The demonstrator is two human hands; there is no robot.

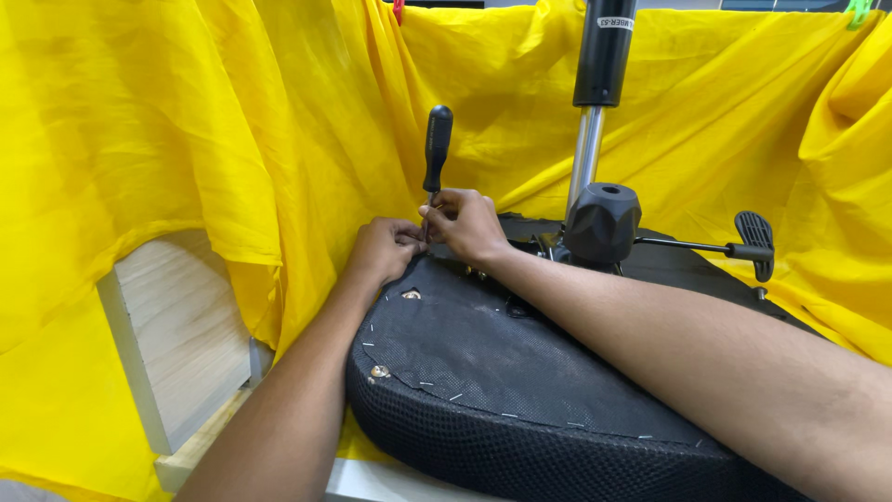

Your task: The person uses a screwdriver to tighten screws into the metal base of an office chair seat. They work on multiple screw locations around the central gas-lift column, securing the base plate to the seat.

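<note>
The fingertips of both hands met at the thin shaft of a screwdriver (435,158), which stood almost upright with its black handle above them. The right hand (467,224) pinched the shaft from the right side, fingers curled and closed on it just under the handle. The left hand (386,249) lay against the shaft low down, its fingers bent and gathered at the tip, knuckles resting on the black fabric; whether it truly gripped the shaft or only steadied it could not be told. The tip met the far edge of an upturned office chair seat (483,372), whose black underside cloth was fixed with a row of staples round its rim. Behind the right wrist rose the chair's gas cylinder (587,139), with a black knob (603,223) at its foot and a lever (734,247) reaching right. Yellow cloth (186,121) draped everything around, and a pale wooden block (172,335) stood to the left
</note>
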